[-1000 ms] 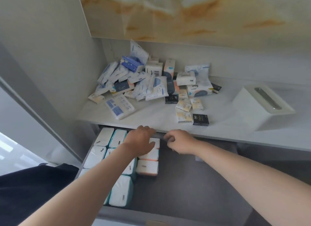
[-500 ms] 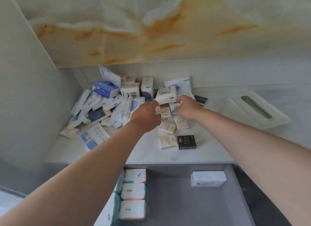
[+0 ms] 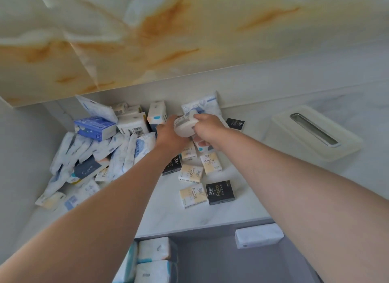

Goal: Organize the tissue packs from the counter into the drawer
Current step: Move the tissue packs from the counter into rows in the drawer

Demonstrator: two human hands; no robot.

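A heap of several tissue packs covers the left and back of the white counter. Small cream packs and black packs marked "Face" lie loose in the middle. My left hand and my right hand are both raised over the back of the heap and grip one white tissue pack between them, its barcode end up. Below the counter edge, the open grey drawer holds several white packs at its left and one white pack at its back right.
A white tissue box with a metal slot stands on the counter at the right. A grey side wall closes the left. A marbled cream and orange panel overhangs the back of the counter.
Both hands left the drawer and reached up to the back of the heap. They have closed on a white tissue pack and lifted it. The camera tilted up from drawer to counter.
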